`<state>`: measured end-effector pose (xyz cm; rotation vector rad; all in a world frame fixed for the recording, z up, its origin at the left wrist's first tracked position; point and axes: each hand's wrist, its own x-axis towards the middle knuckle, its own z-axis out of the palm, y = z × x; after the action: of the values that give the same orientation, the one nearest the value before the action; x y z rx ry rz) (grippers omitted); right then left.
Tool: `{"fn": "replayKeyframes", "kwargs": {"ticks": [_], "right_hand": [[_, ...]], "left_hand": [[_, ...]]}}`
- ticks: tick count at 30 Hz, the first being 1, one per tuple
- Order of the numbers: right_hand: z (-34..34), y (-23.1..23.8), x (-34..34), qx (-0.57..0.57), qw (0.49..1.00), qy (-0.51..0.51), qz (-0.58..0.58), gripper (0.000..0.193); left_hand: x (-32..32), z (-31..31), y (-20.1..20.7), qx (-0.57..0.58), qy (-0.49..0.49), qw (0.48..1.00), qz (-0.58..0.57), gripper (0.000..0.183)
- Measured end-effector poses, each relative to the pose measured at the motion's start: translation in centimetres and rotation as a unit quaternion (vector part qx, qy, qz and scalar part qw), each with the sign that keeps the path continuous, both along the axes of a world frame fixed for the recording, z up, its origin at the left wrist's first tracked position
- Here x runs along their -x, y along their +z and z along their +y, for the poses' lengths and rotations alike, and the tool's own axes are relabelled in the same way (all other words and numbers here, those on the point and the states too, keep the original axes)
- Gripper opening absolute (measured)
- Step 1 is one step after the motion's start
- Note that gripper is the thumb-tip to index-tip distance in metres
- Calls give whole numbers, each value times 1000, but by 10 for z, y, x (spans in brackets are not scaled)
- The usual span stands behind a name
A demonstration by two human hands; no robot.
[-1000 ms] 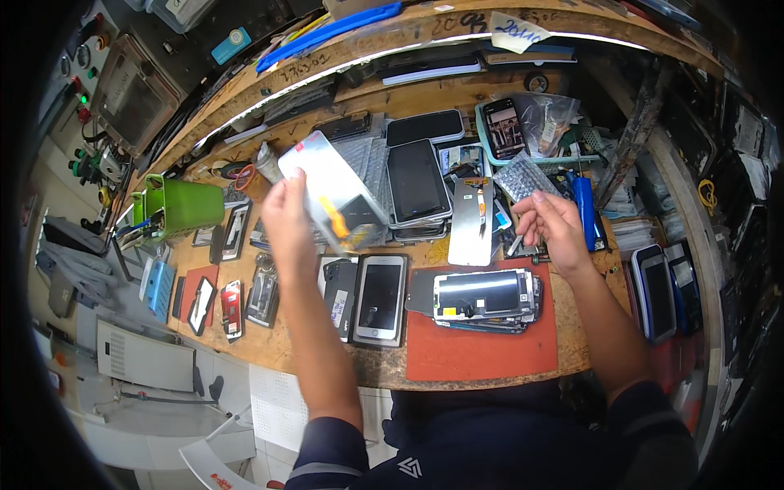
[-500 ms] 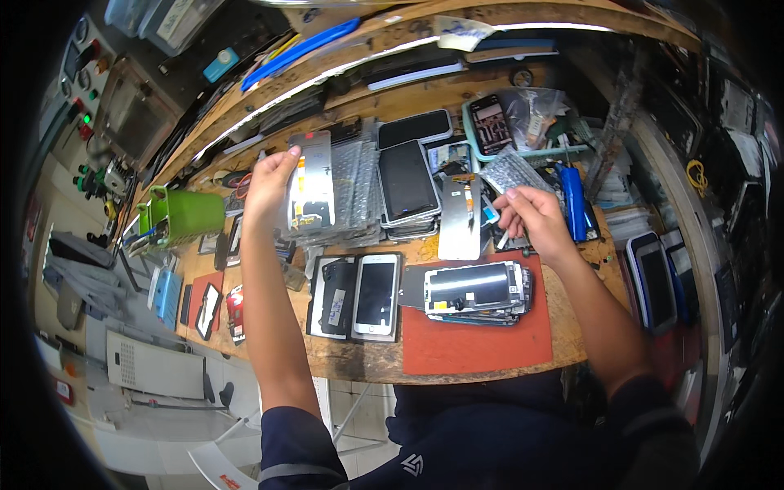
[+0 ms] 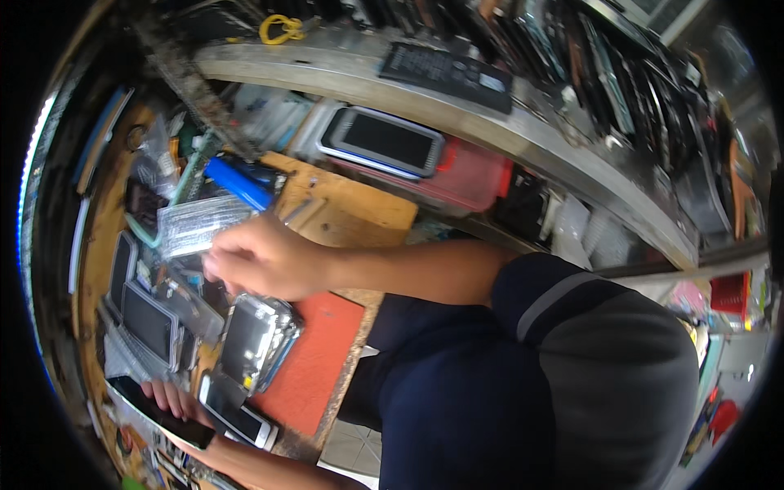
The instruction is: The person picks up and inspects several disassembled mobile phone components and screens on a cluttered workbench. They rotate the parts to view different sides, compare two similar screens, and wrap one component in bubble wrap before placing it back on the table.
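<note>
My left hand, at the lower left, grips a phone screen panel whose dark face shows beside the fingers. My right hand is above the bench with its fingers curled together, slightly blurred. What they hold, if anything, is hidden. Just beyond it lies a clear bubble-wrap sleeve. Below the right hand a stack of phone screens rests on a red mat. A white-framed phone lies between that stack and my left forearm.
A blue cylindrical tool lies past the right hand. Tablet-like dark devices are piled at left. Under a shelf edge sit a phone-shaped device and a red translucent box. A black battery lies on the shelf.
The view has swung to the right, bringing the side shelves to the fore. My left hand still has the panel, whose dark face now shows instead of its metal back.
</note>
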<state>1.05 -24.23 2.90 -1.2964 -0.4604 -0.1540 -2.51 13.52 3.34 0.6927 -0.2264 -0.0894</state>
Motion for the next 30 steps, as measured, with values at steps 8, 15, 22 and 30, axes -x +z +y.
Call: {"fn": "replayKeyframes", "kwargs": {"ticks": [8, 15, 22, 30], "right_hand": [[-200, -29, 126, 635, 691, -344, 34, 22], [-360, -80, 184, 748, 370, -484, 262, 36], [-397, -111, 160, 717, 397, -421, 388, 43], [-408, -124, 157, 719, 388, -391, 422, 51]], "left_hand": [[76, -78, -54, -454, 380, 805, -23, 49], [103, -147, -11, -110, 324, 902, 263, 50], [118, -122, -7, -91, 246, 961, 92, 27], [67, -104, 31, -184, 333, 918, 112, 18]]}}
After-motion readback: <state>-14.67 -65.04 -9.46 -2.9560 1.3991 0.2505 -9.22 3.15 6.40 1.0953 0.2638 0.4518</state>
